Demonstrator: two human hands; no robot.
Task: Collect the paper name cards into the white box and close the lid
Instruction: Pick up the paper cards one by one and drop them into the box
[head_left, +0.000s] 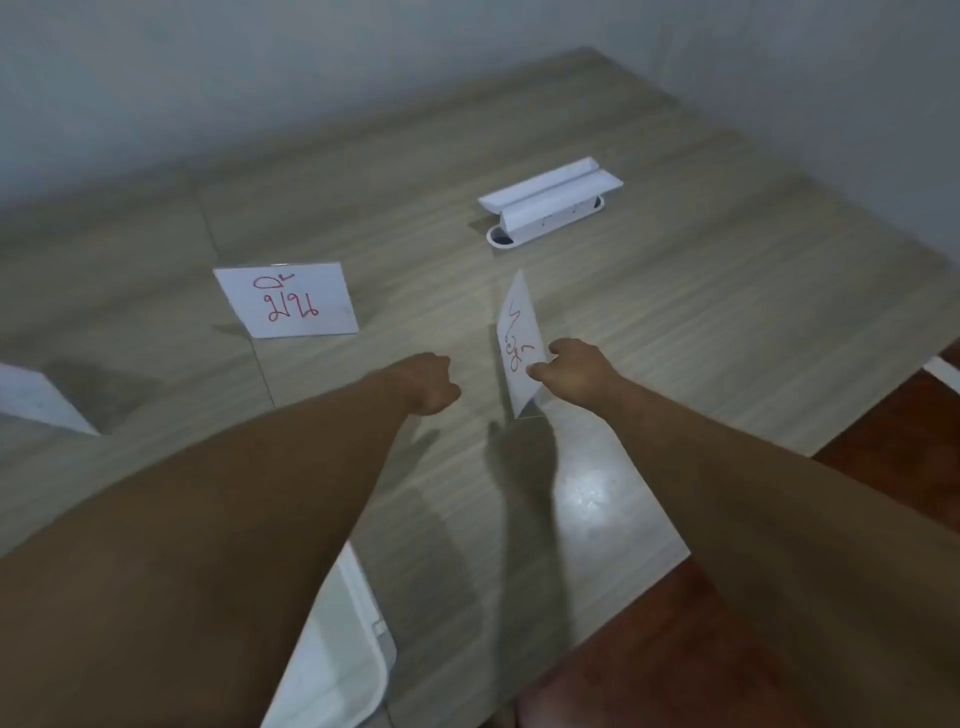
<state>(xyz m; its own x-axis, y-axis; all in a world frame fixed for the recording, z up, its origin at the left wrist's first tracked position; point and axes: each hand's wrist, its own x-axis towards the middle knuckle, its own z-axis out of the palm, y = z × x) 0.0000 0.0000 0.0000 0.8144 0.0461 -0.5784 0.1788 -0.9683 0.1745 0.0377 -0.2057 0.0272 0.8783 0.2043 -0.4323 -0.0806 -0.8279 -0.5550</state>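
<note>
1. On the wooden table (675, 291), the landmark is the white box (337, 660), low in the view and half hidden under my left forearm; everything else is placed from it.
2. Right hand (576, 371): beyond the box and a bit to its right, fingers pinched on the near edge of a folded name card with red writing (519, 348). The card is tilted and looks lifted off the table, held by that hand alone.
3. Left hand (428, 384): beyond the box, just left of the held card, curled into a loose fist. Nothing visible in it; not touching the card.
4. Second red-lettered card (288, 301): farther beyond the box and to its left, standing upright, untouched.
5. Third card (39, 400): far left of the box, cut by the frame edge, only partly seen.
6. White folded paper (550, 195): farthest from the box, lying on a cable grommet (501, 240). Probably another card, flattened; can't confirm.
7. Step in hand, my read: picking up the first card, early in the task. Box contents and lid position are hidden by my arm, can't tell.
8. Next move calls for carrying the held card back to the box, dropping it in, then reaching for the upright card.
</note>
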